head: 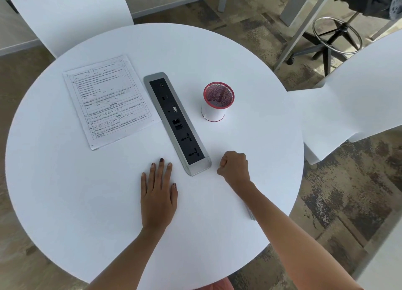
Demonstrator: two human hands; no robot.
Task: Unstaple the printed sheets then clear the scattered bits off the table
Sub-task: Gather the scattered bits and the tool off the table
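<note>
The printed sheets (109,100) lie flat in a stack on the left half of the round white table (87,224). My left hand (158,191) rests palm down on the tabletop with straight fingers, just left of the socket strip. My right hand (235,166) is curled into a fist to the right of the strip's near end; whether it holds anything inside is hidden. A red mesh cup (217,101) wrapped in white paper stands upright right of the strip. No loose bits show on the table.
A silver and black socket strip (176,122) runs diagonally across the table's middle. White chair backs stand at the far left (65,13) and at the right (352,98). A black stool base (335,39) sits on the carpet beyond.
</note>
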